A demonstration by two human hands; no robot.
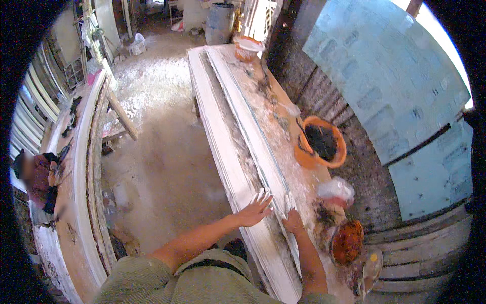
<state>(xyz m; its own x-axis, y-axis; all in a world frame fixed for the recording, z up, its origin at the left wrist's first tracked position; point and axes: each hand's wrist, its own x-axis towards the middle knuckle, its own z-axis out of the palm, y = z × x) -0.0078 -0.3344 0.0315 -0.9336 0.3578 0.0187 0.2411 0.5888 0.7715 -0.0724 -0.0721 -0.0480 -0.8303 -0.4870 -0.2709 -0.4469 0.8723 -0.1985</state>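
Note:
Two long white plaster-like moulding strips lie side by side along the workbench: a ridged left strip [215, 126] and a narrower right strip [243, 106]. Between them runs a grey, stained gap. My left hand [256, 210] is open, palm down with fingers spread and whitened, over the inner edge of the left strip near the gap. Close beside it, my right hand [292, 219] rests at the right strip. Its white-coated fingers point forward along that strip, and part of them is hard to make out.
Right of the strips on the workbench [309, 180] stand an orange bucket [299, 157] with dark contents, a clear plastic bag [336, 191] and a reddish-brown bowl [348, 242]. Another orange tub [247, 50] sits at the far end. Across the floor, a person [38, 177] is beside a second bench [71, 202].

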